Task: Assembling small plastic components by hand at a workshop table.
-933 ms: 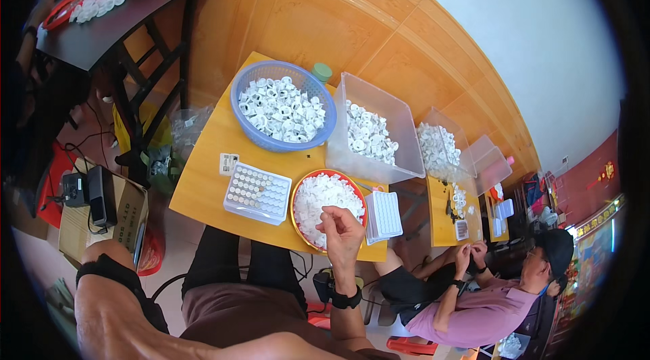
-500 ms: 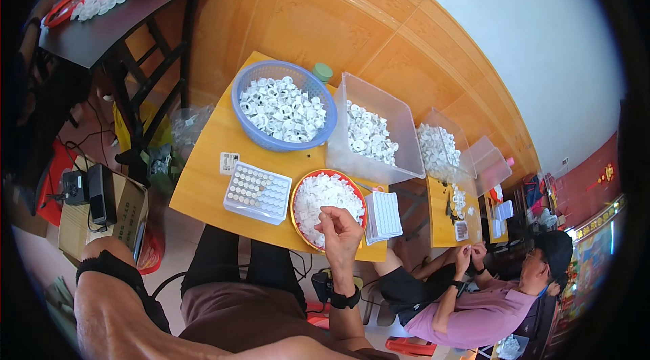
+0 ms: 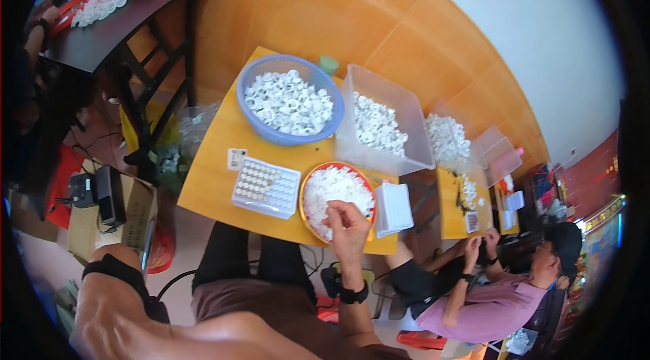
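Observation:
My right hand is over the near edge of a red and yellow basin heaped with small white plastic pieces. Its thumb and index finger are pinched; whatever lies between them is too small to make out. A black band circles that wrist. My bare left arm, with a black band, looms close at the lower left, and its fingers cannot be made out. Left of the basin lies a white tray with rows of small round pieces. To its right is a stack of white trays.
Behind stand a blue basket and a clear bin, both full of white parts. A person in a pink shirt works at another table on the right. An open cardboard box stands on the floor at left.
The whole view has shifted, so the table sits a little farther right and higher. My right hand stays over the basin, fingers still pinched. At far left another person's hand has come into view.

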Demonstrator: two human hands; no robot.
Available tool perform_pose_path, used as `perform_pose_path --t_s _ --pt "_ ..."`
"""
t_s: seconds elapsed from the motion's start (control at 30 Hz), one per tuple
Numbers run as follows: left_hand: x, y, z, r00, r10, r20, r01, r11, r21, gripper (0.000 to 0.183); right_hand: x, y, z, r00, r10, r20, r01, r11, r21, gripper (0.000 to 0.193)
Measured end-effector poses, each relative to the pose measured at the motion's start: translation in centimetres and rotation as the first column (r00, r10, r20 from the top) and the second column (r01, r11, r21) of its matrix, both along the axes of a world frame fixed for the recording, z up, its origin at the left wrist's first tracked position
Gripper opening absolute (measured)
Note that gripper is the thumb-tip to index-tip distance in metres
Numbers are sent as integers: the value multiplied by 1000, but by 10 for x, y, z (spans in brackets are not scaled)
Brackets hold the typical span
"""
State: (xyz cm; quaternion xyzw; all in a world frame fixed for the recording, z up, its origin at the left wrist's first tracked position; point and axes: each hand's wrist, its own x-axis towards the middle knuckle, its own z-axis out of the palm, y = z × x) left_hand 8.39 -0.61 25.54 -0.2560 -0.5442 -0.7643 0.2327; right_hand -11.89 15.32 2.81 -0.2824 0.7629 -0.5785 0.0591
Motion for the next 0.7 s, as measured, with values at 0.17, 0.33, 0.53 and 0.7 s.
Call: perform_pose_path --t_s 0.17,0.33,0.53,0.7 --pt "-9 12 -24 985 -4 -175 4 1000 0 23 -2 4 -2 999 -36 23 36 999 -28 12" --pt "-34 29 -53 887 -17 -461 19 1000 1 40 -10 14 -13 998 -45 50 46 999 -24 12" --pt "-29 31 -53 911 59 -409 -63 998 5 58 -4 5 -9 991 -54 119 60 997 -51 10" --pt "-63 -3 -54 906 -179 -384 -53 851 -523 73 -9 10 -19 987 -91 133 97 995 -35 10"
